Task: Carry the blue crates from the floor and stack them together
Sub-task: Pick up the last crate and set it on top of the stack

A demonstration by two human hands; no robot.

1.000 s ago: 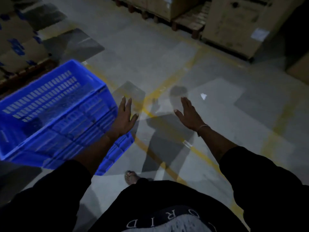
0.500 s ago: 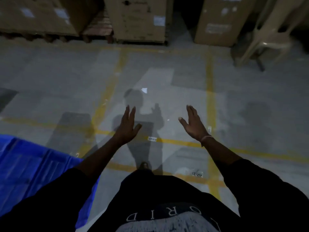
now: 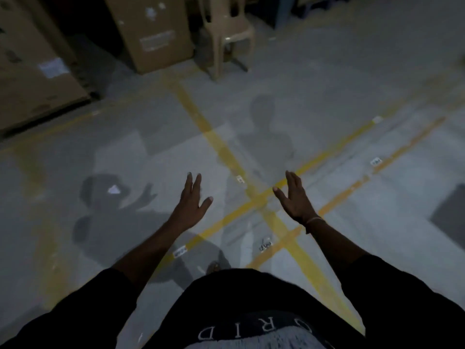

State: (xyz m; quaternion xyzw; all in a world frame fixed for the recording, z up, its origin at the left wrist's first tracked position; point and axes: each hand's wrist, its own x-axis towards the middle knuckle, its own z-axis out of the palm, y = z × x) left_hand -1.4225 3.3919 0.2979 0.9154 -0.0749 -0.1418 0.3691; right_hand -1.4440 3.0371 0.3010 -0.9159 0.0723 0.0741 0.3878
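No blue crate shows in the head view at this moment. My left hand (image 3: 190,203) is held out in front of me over the grey floor, fingers straight, holding nothing. My right hand (image 3: 295,197) is stretched out level with it, about a shoulder's width to the right, fingers straight and palm turned inward, also holding nothing. A thin bracelet sits on the right wrist.
Yellow floor lines (image 3: 254,195) cross under my hands. Large cardboard boxes (image 3: 151,31) stand at the back left and a beige plastic chair (image 3: 230,34) at the back middle. A dark mat (image 3: 450,217) lies at the right edge. Small white labels (image 3: 376,161) dot the floor.
My view has swung right: the blue crates slid off the left edge and are gone from sight, and the chair has come to the back middle. Both hands stay held out and empty.
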